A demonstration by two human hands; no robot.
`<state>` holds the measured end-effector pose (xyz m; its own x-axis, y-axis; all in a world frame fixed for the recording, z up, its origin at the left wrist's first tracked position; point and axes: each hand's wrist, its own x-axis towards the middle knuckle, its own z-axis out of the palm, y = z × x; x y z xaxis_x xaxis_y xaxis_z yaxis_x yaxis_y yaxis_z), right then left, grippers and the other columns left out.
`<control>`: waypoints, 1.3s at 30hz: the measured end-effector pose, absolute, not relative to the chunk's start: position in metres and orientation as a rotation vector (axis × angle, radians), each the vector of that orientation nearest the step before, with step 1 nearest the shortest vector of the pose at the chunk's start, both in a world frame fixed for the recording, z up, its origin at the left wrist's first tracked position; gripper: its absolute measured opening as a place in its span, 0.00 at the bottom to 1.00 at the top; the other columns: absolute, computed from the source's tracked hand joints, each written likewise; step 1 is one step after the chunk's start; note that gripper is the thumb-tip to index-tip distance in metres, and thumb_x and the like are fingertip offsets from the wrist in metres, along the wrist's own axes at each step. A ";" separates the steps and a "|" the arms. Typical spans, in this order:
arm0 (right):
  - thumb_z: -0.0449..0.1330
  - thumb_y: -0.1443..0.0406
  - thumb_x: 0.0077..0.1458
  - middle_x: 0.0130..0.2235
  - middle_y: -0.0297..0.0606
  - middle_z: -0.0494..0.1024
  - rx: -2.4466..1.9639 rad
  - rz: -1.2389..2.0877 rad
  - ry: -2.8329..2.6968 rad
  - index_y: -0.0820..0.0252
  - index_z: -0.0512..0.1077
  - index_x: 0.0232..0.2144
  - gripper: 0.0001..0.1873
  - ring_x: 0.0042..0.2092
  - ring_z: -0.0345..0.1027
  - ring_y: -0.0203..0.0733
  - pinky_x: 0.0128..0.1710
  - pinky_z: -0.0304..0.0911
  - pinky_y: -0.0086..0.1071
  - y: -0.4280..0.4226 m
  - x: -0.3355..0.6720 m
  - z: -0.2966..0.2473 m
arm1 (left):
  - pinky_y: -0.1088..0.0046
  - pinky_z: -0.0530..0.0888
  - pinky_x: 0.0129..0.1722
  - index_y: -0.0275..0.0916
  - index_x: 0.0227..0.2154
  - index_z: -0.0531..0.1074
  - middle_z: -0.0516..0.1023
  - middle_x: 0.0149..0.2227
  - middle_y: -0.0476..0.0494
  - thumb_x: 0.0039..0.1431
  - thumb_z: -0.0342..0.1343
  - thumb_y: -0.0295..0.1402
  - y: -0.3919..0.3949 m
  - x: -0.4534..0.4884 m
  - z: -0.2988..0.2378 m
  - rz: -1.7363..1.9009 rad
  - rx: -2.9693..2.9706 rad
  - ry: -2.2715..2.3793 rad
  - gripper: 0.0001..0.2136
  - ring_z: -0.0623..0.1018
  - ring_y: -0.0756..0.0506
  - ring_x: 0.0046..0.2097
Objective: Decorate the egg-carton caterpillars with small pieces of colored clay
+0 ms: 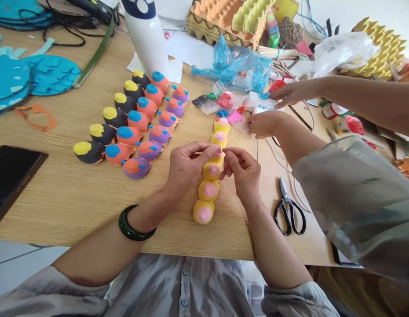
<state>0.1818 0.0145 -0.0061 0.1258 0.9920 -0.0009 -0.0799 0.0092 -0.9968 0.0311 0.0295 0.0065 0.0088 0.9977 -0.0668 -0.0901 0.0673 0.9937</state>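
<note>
A strip of yellow egg-carton cups (206, 192) with pink clay patches lies lengthwise in front of me. My left hand (188, 166) is closed in a pinch over its middle, with a small piece of red clay (219, 151) at the thumb tip. My right hand (244, 172) is closed just to the right of the strip, and another bit of red clay (228, 169) shows among its fingers. The cup at the far end also bears a red dab. To the left stand painted carton strips: black with yellow (107, 133), orange with blue (128, 134), purple with orange (149, 150).
A co-worker's hands (267, 123) reach in from the right, near clay lumps (225, 100) and a blue plastic bag (244, 64). Black-handled scissors (286, 207) lie at right. A white bottle (145, 39), egg trays (220, 22) and a phone (13, 178) surround the work.
</note>
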 end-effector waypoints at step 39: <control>0.66 0.56 0.64 0.28 0.28 0.73 -1.262 0.883 -1.263 0.52 0.80 0.42 0.09 0.26 0.66 0.32 0.26 0.68 0.31 0.008 0.181 -0.007 | 0.63 0.81 0.38 0.47 0.31 0.87 0.85 0.32 0.45 0.55 0.73 0.50 0.031 0.036 -0.001 1.198 1.023 1.130 0.12 0.83 0.40 0.36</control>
